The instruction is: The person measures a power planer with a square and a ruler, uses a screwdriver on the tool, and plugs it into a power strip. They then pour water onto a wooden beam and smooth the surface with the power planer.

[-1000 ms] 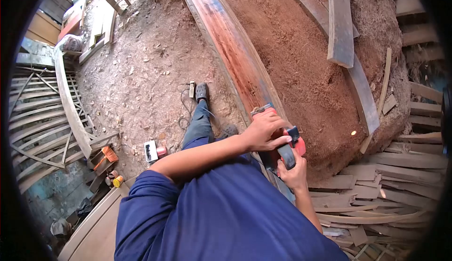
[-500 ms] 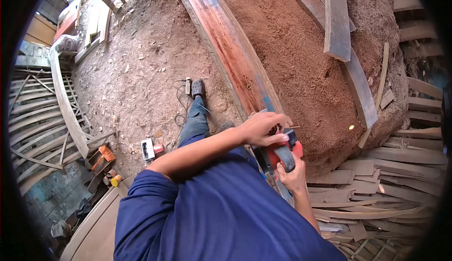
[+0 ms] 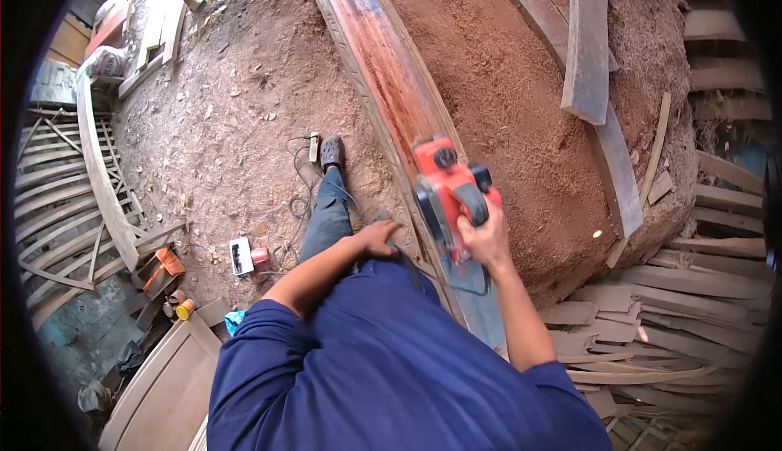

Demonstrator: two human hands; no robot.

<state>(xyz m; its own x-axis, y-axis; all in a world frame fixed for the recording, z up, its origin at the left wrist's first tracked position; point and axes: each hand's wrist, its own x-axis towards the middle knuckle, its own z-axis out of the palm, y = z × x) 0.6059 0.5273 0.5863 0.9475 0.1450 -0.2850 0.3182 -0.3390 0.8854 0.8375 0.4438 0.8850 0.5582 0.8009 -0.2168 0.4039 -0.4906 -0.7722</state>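
Note:
A red and black power planer (image 3: 446, 181) sits over the long wooden beam (image 3: 383, 68), whose surface shows reddish wood with blue patches. My right hand (image 3: 487, 235) is wrapped round the planer's black rear handle. My left hand (image 3: 380, 238) is off the tool, near my thigh at the left side of the beam, with its fingers extended and nothing visible in it. A dark cable hangs by the planer's rear end, close to the beam's blue lower part.
Curved planks (image 3: 586, 44) lie on the sawdust mound at right. Stacked boards (image 3: 676, 288) fill the lower right. On the left ground are a power strip (image 3: 314, 147), a white box (image 3: 241, 256), an orange brush (image 3: 170, 261) and a yellow-rimmed can (image 3: 186, 309).
My left hand has let go of the planer's front and moved left to my thigh. The planer, in my right hand, has shifted forward and left along the beam.

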